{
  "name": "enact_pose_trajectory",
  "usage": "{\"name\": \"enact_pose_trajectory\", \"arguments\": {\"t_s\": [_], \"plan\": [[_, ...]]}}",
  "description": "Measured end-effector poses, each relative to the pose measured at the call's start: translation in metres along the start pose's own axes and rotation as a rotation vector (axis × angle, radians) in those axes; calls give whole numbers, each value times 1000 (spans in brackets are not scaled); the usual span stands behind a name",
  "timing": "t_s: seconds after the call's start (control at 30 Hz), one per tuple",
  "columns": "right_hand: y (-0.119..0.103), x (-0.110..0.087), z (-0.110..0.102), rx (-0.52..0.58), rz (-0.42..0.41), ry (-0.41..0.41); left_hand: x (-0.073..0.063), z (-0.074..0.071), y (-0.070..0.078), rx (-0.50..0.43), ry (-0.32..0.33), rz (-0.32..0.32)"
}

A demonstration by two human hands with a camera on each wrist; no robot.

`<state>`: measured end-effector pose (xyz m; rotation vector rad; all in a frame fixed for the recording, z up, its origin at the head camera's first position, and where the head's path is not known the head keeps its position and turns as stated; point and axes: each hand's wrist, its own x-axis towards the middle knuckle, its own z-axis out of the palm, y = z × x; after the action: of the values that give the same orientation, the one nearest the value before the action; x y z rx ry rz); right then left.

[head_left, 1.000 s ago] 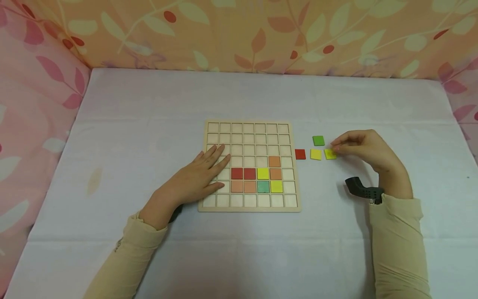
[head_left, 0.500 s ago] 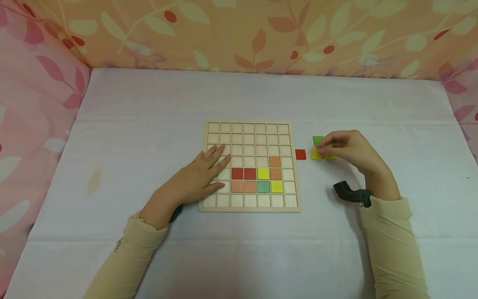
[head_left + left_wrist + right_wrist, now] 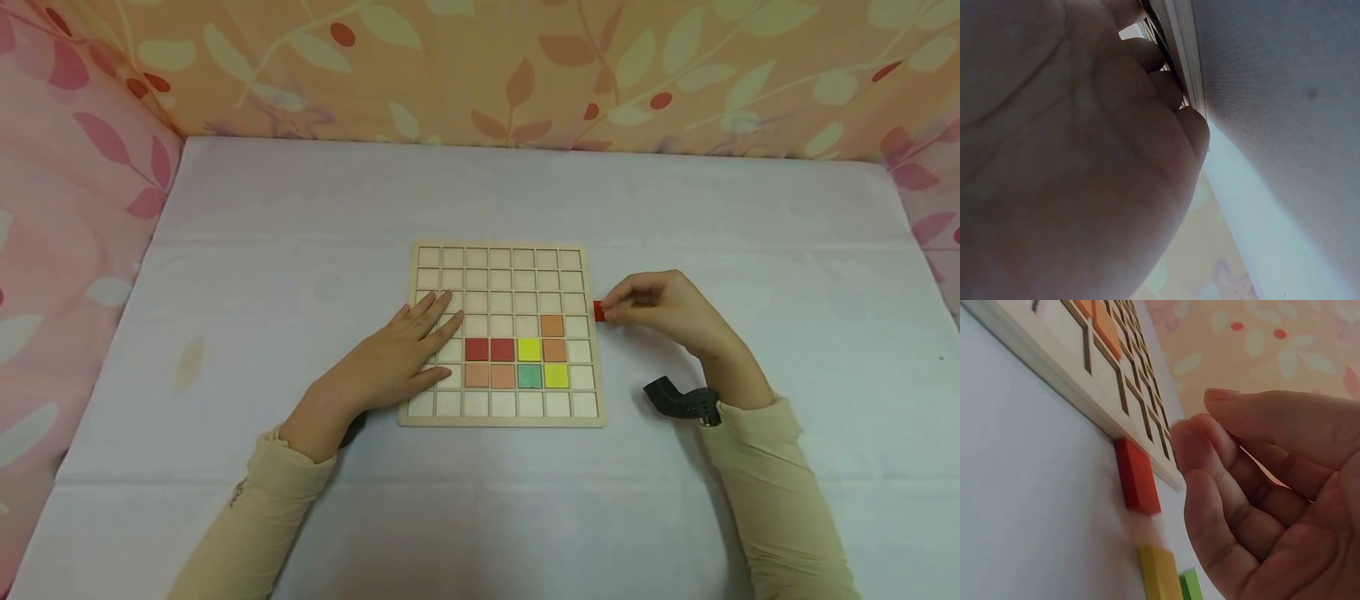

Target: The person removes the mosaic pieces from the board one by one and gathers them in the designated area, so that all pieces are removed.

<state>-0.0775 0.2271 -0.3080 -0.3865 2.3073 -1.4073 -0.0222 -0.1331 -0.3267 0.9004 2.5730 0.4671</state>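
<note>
In the head view, my left hand (image 3: pixel 397 354) lies with spread fingers on the left side of a wooden grid board (image 3: pixel 501 421). Its palm fills much of the left wrist view. My right hand (image 3: pixel 667 312) is just right of the board, its fingertips overlapping a red tile (image 3: pixel 598 311). In the right wrist view, thumb and loosely bent fingers show nothing between them, and the red tile (image 3: pixel 1138 477) lies on the cloth at the board's edge. A yellow tile (image 3: pixel 1159 572) and a green tile (image 3: pixel 1190 585) lie behind it; the hand hides them in the head view.
Coloured tiles sit in the board's lower middle squares: red (image 3: pixel 502 349), orange (image 3: pixel 551 325), salmon (image 3: pixel 502 376), yellow (image 3: pixel 556 376) and teal (image 3: pixel 529 376). White cloth (image 3: pixel 487 500) covers the table. Patterned fabric (image 3: pixel 465 75) stands behind it. A black wrist camera (image 3: pixel 682 398) sticks out from the right sleeve.
My right hand has moved left, from the farther yellow tile past the other yellow and green tiles to the red one, covering those behind. The left hand has stayed still.
</note>
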Motion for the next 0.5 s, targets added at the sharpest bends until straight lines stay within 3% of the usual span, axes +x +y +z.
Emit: {"name": "enact_pose_trajectory", "arguments": {"t_s": [0.3, 0.5], "plan": [[-4, 4, 16, 30, -55, 21, 0, 1, -1, 3, 3, 0], [-5, 8, 26, 54, -45, 15, 1, 2, -1, 9, 0, 0]]}}
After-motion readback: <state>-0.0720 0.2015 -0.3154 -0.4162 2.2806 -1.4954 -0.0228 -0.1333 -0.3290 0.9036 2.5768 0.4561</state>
